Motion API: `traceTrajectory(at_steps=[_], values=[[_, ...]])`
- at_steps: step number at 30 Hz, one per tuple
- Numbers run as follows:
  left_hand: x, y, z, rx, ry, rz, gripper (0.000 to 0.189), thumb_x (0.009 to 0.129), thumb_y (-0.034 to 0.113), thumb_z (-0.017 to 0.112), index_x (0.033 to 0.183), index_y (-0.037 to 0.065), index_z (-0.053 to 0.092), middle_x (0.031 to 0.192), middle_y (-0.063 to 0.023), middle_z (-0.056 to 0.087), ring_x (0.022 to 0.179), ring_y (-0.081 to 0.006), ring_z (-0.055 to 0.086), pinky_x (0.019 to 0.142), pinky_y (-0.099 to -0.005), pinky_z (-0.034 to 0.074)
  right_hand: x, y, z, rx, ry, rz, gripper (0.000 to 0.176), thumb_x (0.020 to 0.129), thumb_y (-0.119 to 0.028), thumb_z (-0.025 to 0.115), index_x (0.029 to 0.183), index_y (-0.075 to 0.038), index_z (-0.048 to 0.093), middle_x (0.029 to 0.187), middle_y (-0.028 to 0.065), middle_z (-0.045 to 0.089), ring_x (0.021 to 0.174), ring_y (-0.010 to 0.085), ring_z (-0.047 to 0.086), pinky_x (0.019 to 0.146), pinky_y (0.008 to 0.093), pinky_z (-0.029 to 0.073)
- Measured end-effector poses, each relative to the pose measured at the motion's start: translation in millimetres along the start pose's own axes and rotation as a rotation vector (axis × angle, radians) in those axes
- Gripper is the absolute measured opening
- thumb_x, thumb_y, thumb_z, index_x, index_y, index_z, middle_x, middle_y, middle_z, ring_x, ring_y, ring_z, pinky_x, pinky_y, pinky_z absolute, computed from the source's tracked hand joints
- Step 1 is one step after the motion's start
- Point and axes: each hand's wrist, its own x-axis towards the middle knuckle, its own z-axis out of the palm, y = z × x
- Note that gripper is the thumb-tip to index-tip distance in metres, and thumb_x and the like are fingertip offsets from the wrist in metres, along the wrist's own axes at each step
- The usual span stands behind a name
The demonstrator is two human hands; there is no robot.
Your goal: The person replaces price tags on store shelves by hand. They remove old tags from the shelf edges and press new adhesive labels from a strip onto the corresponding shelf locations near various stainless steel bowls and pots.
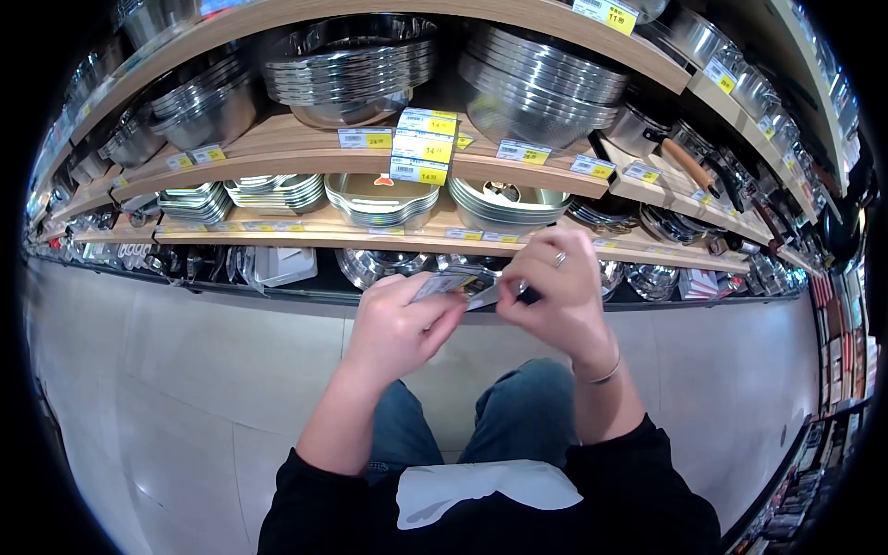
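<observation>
Tag-sorting, seemingly, at the shelf: left grip closed on the tags, right grip pinching their edge. Calls next for a fine peel of one, rest clamped.

Shop, kitchenware aisle; shelves of stacked steel bowls (pans too); yellow price tags.

Open floor below; crowded pan shelves ahead.
</observation>
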Motion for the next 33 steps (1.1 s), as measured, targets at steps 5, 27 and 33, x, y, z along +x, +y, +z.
traceTrajectory(at_steps=[5,27,33], values=[[-16,-12,-3,-0.387,0.098,-0.401,0.009,0.07,0.009,0.061,0.076,0.003,0.062,0.063,-0.0052,0.058,0.053,-0.0135,0.055,0.049,-0.0224,0.041,-20,48,-7,0.208,0.069,0.333,0.015,0.055,0.002,0.056,0.068,-0.005,0.058,0.069,0.0024,0.055,0.065,0.0163,0.051,0.064,0.0281,0.04],[-16,-6,6,-0.646,0.039,-0.656,0.015,0.07,0.01,0.061,0.081,-0.001,0.06,0.07,-0.0072,0.059,0.062,-0.0109,0.054,0.054,-0.0226,0.042,-20,-17,25,0.784,0.049,0.605,0.028,0.071,-0.008,0.059,0.098,-0.003,0.052,0.069,0.0063,0.05,0.057,0.0182,0.048,0.056,0.0249,0.04],[-22,-4,15,-0.87,0.105,-0.574,0.013,0.072,0.009,0.061,0.081,0.0,0.061,0.075,-0.0061,0.06,0.065,-0.0107,0.055,0.059,-0.0223,0.042,-16,-27,26,0.465,0.084,0.235,0.029,0.07,-0.006,0.06,0.097,0.0,0.053,0.078,0.0102,0.055,0.069,0.0214,0.055,0.065,0.0264,0.044]])
